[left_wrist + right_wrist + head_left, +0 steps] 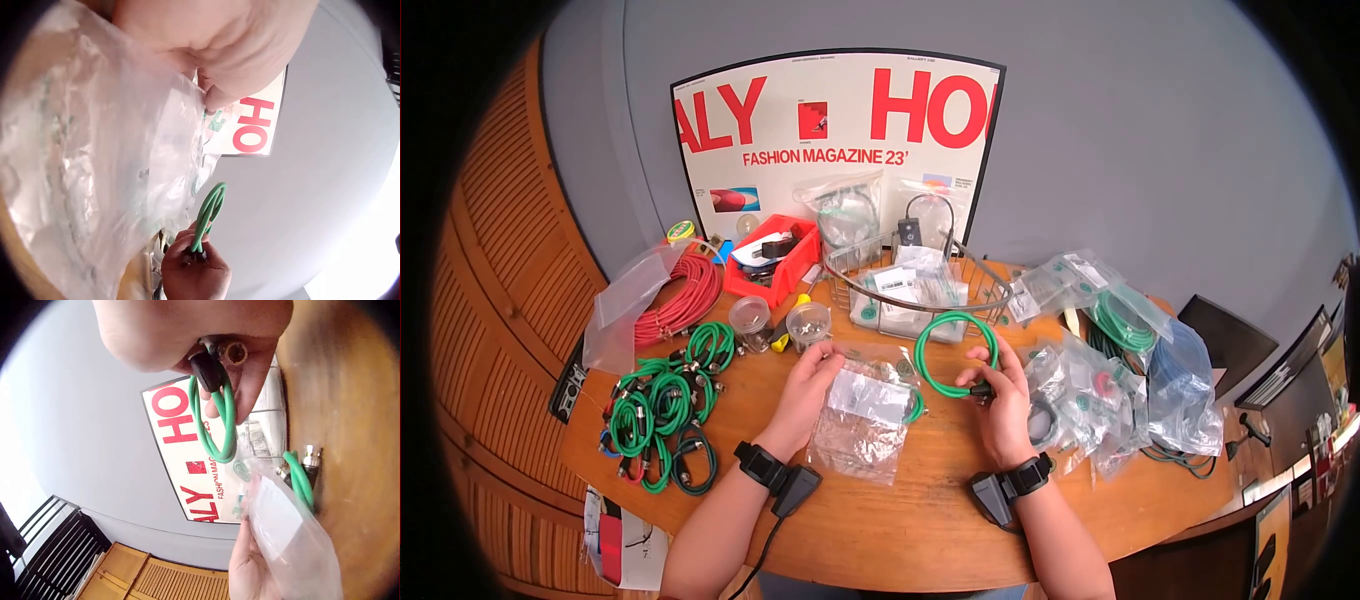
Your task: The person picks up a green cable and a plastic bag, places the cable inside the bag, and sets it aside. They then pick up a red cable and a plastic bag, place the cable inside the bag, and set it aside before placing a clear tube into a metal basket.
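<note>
A coiled green cable (958, 317) is held by my right hand (1005, 405), its fingers and thumb pinching the end with the connectors. In the right wrist view a black connector sleeve (206, 372) and a round metal plug end (236, 354) show beneath that hand. My left hand (800, 400) pinches the upper left edge of a clear plastic bag (860, 445) with a white label (872, 398) on it. Beside the bag's right edge, on the table, lies another green cable (300, 481) with metal connectors, partly hidden by the bag in the head view.
Several coiled green cables (670, 395) and a red cable coil (685, 300) lie at left. Small clear jars (808, 325), a red bin (800, 265) and a wire basket (1000, 300) stand behind. Bagged parts (1090, 395) heap at right. A poster (830, 110) leans against the wall.
</note>
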`<action>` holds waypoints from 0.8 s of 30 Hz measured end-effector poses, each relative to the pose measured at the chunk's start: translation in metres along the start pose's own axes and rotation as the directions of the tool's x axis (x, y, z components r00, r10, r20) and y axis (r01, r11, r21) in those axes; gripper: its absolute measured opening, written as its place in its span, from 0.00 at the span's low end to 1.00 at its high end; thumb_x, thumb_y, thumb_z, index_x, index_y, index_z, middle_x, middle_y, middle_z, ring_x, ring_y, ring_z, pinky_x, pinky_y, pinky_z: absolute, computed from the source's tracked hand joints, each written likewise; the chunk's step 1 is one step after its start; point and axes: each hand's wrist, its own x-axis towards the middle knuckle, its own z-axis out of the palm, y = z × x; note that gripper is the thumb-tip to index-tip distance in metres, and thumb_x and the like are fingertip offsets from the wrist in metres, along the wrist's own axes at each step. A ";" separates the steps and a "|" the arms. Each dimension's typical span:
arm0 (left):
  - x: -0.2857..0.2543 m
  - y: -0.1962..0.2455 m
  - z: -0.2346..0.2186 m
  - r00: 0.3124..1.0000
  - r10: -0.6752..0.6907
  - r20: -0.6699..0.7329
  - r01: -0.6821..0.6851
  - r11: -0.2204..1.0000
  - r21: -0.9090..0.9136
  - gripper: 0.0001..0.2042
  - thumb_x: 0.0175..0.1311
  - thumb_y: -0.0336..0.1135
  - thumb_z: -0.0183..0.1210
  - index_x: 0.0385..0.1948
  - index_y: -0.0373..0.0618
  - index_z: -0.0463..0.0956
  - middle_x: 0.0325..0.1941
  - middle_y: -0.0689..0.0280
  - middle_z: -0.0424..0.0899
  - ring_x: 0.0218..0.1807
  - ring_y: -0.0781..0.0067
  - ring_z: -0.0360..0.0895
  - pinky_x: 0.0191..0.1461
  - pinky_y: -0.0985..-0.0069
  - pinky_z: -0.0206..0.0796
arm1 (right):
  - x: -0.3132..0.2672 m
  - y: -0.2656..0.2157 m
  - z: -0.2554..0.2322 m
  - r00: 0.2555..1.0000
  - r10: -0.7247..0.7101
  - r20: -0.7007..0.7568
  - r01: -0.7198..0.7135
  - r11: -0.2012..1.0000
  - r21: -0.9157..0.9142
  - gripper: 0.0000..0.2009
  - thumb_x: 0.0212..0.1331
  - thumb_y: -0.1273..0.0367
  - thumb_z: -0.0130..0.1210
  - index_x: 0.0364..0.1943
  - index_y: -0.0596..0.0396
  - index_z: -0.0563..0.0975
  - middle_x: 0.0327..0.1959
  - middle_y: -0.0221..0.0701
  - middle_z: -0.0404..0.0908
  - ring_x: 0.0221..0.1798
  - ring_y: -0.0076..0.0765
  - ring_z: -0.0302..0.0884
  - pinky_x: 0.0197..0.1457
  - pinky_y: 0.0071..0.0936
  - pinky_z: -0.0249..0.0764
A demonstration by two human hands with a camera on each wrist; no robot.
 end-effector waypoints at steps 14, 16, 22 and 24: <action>-0.003 0.018 -0.002 1.000 0.009 0.020 0.000 0.917 -0.400 0.10 0.74 0.37 0.41 0.51 0.48 0.64 0.53 0.58 0.78 0.56 0.64 0.75 0.59 0.64 0.68 | -0.001 0.001 0.004 0.968 -0.021 0.249 0.072 0.977 -0.200 0.23 0.63 0.79 0.38 0.64 0.57 0.64 0.42 0.31 0.74 0.34 0.25 0.76 0.40 0.21 0.73; -0.003 0.019 -0.002 1.000 0.016 0.012 -0.009 0.901 -0.433 0.09 0.75 0.36 0.40 0.50 0.49 0.63 0.53 0.55 0.78 0.56 0.64 0.76 0.58 0.65 0.69 | 0.000 0.001 0.005 0.962 -0.009 0.274 0.066 0.978 -0.200 0.23 0.62 0.79 0.38 0.63 0.56 0.64 0.42 0.31 0.75 0.34 0.25 0.76 0.41 0.21 0.72; -0.005 0.014 0.001 0.999 0.030 0.032 -0.014 0.913 -0.407 0.10 0.75 0.36 0.41 0.51 0.49 0.64 0.53 0.61 0.78 0.56 0.67 0.75 0.60 0.66 0.66 | -0.004 -0.002 0.011 0.916 0.037 0.399 0.057 0.973 -0.222 0.23 0.62 0.80 0.39 0.63 0.56 0.64 0.42 0.31 0.76 0.34 0.24 0.75 0.42 0.21 0.72; -0.007 0.015 0.003 0.999 0.028 0.017 -0.019 0.921 -0.389 0.10 0.75 0.36 0.41 0.51 0.48 0.64 0.53 0.61 0.77 0.55 0.67 0.75 0.60 0.67 0.66 | -0.005 0.001 0.011 0.904 0.065 0.423 0.036 0.974 -0.226 0.23 0.62 0.80 0.39 0.63 0.56 0.64 0.42 0.30 0.76 0.35 0.24 0.75 0.42 0.21 0.72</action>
